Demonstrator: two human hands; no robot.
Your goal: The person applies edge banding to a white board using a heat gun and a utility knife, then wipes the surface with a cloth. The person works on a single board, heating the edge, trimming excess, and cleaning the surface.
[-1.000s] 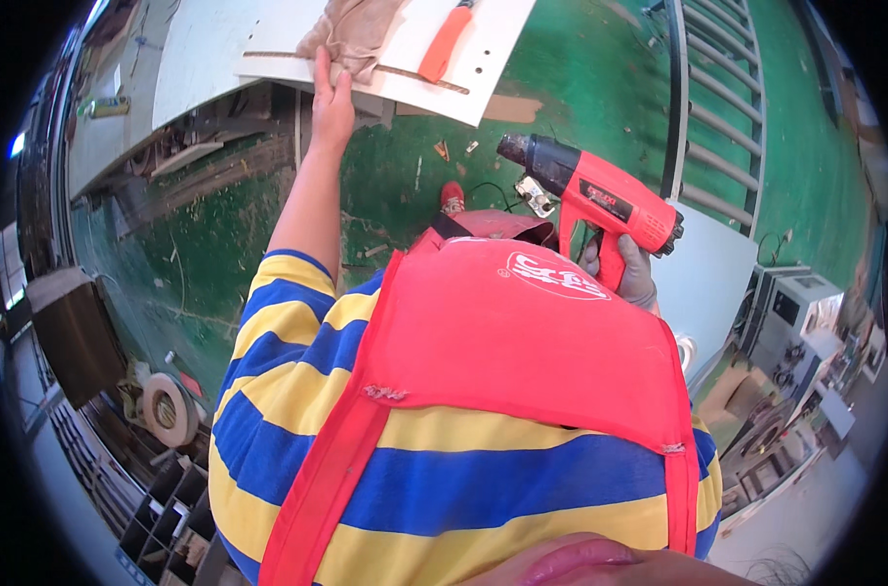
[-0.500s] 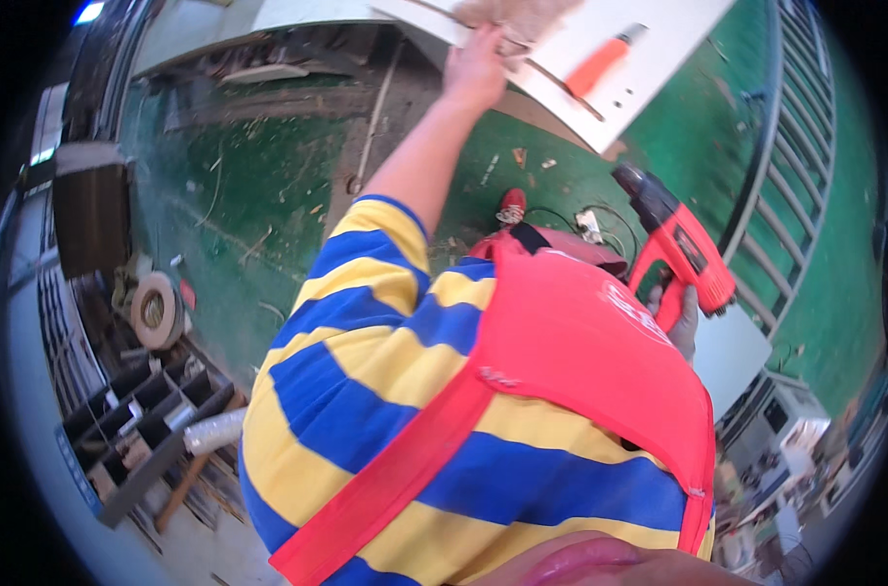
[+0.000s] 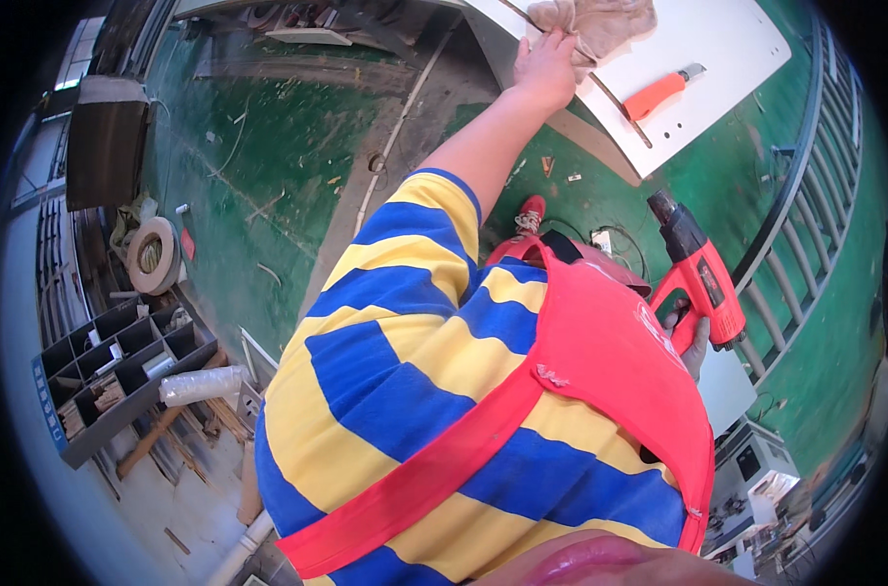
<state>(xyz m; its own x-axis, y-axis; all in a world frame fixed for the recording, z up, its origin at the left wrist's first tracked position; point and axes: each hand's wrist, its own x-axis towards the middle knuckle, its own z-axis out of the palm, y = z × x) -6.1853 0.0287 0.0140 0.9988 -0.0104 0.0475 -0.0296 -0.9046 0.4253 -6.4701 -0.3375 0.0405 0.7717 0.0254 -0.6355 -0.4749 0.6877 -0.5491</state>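
Note:
My left hand (image 3: 546,70) reaches forward, fingers extended on the edge of a white board (image 3: 732,39), touching a crumpled beige cloth (image 3: 608,21). Beside the cloth lies an orange-handled blade tool (image 3: 659,96), near a long slot and small holes in the board. My gloved right hand (image 3: 692,347) grips the handle of a red and black heat gun (image 3: 707,283), held beside my red apron with its dark nozzle pointing away from me.
A metal rail rack (image 3: 795,254) stands at right, a machine cabinet (image 3: 756,459) at lower right. At left are a compartment bin (image 3: 112,386), a roll (image 3: 151,254) and a plastic-wrapped bundle (image 3: 202,384). Cables and scraps lie on the green floor (image 3: 288,146) near my red shoe.
The view has swung leftward, so board, rack and heat gun sit farther right in the picture and more of the bins shows. My left hand stays at the cloth; my right keeps the heat gun.

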